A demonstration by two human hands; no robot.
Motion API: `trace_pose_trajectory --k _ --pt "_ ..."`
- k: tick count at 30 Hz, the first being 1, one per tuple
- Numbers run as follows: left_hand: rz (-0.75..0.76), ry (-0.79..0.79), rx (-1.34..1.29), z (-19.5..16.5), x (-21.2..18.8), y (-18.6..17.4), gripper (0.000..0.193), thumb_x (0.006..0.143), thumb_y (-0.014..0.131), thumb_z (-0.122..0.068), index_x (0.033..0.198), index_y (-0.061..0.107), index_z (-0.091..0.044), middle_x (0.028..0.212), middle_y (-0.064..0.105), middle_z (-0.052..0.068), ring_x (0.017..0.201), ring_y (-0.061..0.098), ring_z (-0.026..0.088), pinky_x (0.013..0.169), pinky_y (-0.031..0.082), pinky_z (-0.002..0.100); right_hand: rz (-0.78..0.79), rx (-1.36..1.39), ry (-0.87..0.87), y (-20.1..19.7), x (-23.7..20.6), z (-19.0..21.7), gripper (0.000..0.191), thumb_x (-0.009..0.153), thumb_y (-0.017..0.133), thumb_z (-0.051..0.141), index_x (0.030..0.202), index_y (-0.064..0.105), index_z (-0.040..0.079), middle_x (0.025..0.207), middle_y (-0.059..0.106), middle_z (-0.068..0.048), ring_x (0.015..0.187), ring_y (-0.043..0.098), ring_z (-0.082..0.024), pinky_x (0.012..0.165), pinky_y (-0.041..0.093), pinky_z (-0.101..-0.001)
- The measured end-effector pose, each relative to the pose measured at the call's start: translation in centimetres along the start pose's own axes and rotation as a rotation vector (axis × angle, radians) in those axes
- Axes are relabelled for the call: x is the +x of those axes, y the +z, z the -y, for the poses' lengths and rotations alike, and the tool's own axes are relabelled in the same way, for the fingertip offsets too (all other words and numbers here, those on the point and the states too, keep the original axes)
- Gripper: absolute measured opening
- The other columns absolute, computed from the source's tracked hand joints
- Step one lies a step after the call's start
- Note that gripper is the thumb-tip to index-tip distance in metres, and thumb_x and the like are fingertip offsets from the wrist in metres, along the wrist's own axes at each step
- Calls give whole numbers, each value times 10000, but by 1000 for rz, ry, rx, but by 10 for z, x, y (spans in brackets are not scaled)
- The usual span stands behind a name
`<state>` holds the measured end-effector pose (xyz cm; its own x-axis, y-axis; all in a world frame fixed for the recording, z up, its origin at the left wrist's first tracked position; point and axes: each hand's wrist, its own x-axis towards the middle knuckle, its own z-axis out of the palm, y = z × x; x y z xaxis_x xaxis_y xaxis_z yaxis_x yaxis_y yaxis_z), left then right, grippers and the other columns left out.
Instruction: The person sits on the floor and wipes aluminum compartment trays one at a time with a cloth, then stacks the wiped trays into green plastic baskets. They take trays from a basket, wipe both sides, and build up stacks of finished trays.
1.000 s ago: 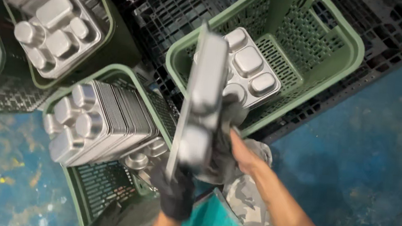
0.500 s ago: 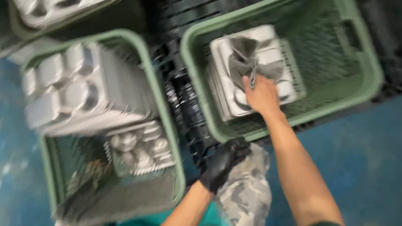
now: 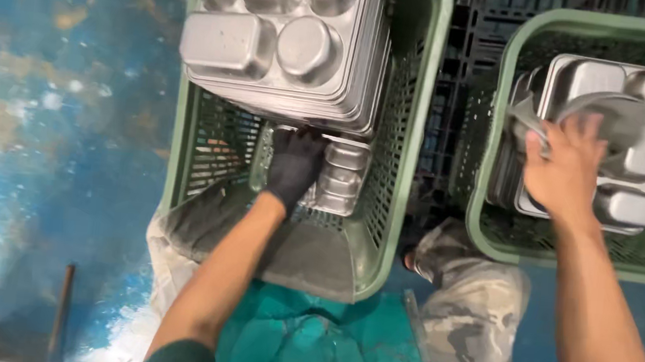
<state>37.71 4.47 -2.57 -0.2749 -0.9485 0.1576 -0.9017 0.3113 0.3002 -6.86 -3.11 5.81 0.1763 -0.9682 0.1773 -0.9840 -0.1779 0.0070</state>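
The left hand [image 3: 294,166], in a black glove, reached down into the left green crate [image 3: 397,213] and lay on a steel compartment tray [image 3: 339,176] low in that crate. Its fingers were curled over the tray's near edge, closed on it; the tray showed just to the right of the glove and partly under it. Directly above the hand, toward the crate's far end, stood a thick stack of steel trays [image 3: 286,37] turned bottom up, their moulded pockets facing the camera. The stack overhung the lower tray and nearly touched the gloved knuckles.

The right hand [image 3: 567,171], bare, was in the right green crate [image 3: 490,183]. It pressed a grey cloth [image 3: 617,116] against the topmost tray of a second stack [image 3: 644,163]. The fingers were spread flat across the cloth, which trailed out from under them toward the tray's far pockets. That tray lay beneath and beyond the hand, its raised compartments showing on the right.

Between the two crates ran a black slatted pallet [image 3: 461,76]. Below the crates were the person's camouflage trouser leg [image 3: 467,324] and a teal apron [image 3: 306,339]. The wet blue floor [image 3: 40,135] spread to the left.
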Motion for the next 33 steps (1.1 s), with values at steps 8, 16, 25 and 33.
trace_pose_trajectory --k 8,16,25,33 --pt "80 -42 -129 15 18 22 205 841 651 -198 1017 750 -160 1027 680 129 950 646 346 773 517 514 -361 1638 1078 -161 -179 16 527 1068 549 343 1510 483 63 1481 597 -67 1330 616 -215 1158 452 -406" --pt "54 71 -10 8 12 10 325 888 696 -268 1199 701 -175 1105 663 141 1001 637 356 807 521 511 -409 1309 1105 -266 -333 -22 515 1098 568 345 1404 576 -69 1321 638 -223 1178 662 -285 1042 498 -405" --pt "224 56 248 -23 10 6 270 857 685 -319 1069 710 -154 1081 685 135 1047 638 357 853 502 537 -367 2291 593 -185 -369 49 535 1101 505 415 1351 588 -51 1174 681 -265 1109 680 -362 963 542 -449" --pt "101 118 97 -51 -58 -20 384 802 674 -299 1146 698 -130 925 732 146 1023 685 366 837 501 555 506 2469 1230 -152 -347 172 539 925 589 346 1397 553 87 1317 685 -114 1173 655 -299 964 528 -498"
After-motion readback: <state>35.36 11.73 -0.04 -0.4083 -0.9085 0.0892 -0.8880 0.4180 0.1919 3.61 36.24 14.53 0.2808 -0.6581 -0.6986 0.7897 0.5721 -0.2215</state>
